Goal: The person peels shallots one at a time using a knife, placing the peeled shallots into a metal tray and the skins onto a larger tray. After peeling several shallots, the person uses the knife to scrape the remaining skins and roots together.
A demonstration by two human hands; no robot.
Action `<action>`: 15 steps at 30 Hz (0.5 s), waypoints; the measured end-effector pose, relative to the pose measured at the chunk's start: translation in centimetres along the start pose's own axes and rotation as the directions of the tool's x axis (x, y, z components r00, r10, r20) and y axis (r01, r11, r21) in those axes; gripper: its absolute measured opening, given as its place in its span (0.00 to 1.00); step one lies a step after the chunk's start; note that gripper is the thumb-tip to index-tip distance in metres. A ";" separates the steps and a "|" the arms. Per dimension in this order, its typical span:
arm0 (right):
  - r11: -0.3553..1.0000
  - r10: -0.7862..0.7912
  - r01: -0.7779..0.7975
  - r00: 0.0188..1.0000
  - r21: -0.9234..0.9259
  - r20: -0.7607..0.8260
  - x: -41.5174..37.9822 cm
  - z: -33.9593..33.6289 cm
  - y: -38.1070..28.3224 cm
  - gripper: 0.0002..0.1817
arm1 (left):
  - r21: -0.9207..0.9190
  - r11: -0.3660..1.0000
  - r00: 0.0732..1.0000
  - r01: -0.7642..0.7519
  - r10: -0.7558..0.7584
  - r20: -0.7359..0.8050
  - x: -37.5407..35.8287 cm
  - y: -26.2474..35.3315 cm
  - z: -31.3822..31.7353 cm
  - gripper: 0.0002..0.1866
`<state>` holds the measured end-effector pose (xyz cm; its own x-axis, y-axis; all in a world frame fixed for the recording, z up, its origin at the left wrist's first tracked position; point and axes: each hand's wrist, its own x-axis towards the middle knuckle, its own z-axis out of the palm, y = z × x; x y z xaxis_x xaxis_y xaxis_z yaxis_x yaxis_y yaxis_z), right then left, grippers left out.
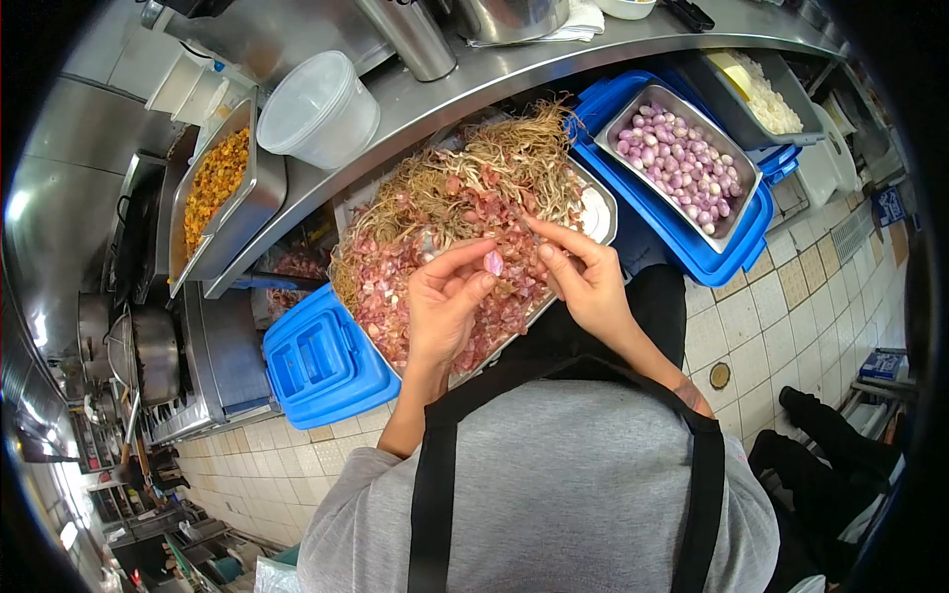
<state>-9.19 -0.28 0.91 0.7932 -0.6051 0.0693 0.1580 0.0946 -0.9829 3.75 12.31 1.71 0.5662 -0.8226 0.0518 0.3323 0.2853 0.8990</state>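
Observation:
My left hand (pixel 443 301) pinches a small pink-purple shallot (pixel 493 263) between thumb and fingertips. Just to its right, my right hand (pixel 591 287) is closed, its thumb and fingers pressed together; whatever it grips is too small to make out. Both hands are over a wide metal tray (pixel 605 206) heaped with reddish shallot skins (pixel 395 316). Dry, stringy roots and stalks (pixel 465 168) lie piled along the tray's far side. To the right, a steel pan (pixel 743 210) holds many peeled shallots (pixel 677 163).
The steel pan rests on a blue lid (pixel 727 267); another blue lid (pixel 326 356) is at the left. A plastic tub (pixel 321 114) and a pan of orange-yellow food (pixel 247 193) stand on the steel counter (pixel 504 74). A person's dark-clothed legs (pixel 830 440) are at right.

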 end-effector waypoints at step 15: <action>0.986 -0.124 0.142 0.974 -0.089 0.188 -0.5 0.5 -0.6 0.17 | 0.217 0.974 0.997 -0.064 0.052 0.061 -0.1 0.8 0.1 0.15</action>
<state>-9.34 0.37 1.55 0.8637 -0.4528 0.2212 0.2165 -0.0629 -0.9743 3.89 12.59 2.44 0.5359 -0.8350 0.1250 0.1238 0.2242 0.9666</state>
